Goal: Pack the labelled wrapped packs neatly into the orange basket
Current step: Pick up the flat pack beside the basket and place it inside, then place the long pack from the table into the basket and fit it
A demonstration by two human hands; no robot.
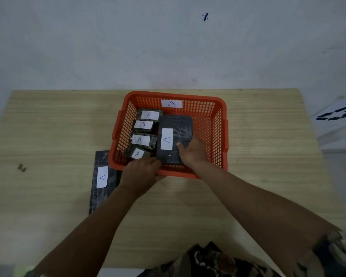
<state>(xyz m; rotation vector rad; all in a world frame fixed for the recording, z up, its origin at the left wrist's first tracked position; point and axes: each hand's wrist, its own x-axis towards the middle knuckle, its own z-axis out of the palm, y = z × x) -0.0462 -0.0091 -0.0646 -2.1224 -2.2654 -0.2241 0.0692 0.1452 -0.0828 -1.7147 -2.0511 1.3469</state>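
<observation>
An orange basket is set on a light wooden table, towards its far edge, with a white label marked A fixed to the inside of its far wall. Four small wrapped packs, each bearing an A label, are lined up in a column along the basket's left side; the nearest of them is tilted. To their right a large dark pack lies in the basket, its long white label turned lengthwise.

Both bare forearms are stretched forward from the lower corners of the view and converge on the near half of the basket. The right hand is laid over the near right corner of the large dark pack, the thumb pressed onto its top face beside the label and the fingers curled round its right edge, so that the pack is gripped. The left hand is placed at the basket's near left rim, knuckles up, with the fingers reaching over the rim towards the near edge of the large pack and the tilted small pack; whether anything is pinched there cannot be told, since the fingertips are hidden.

A second large dark pack, also labelled A, lies flat on the table just outside the basket's near left corner, partly covered by the left forearm.
</observation>
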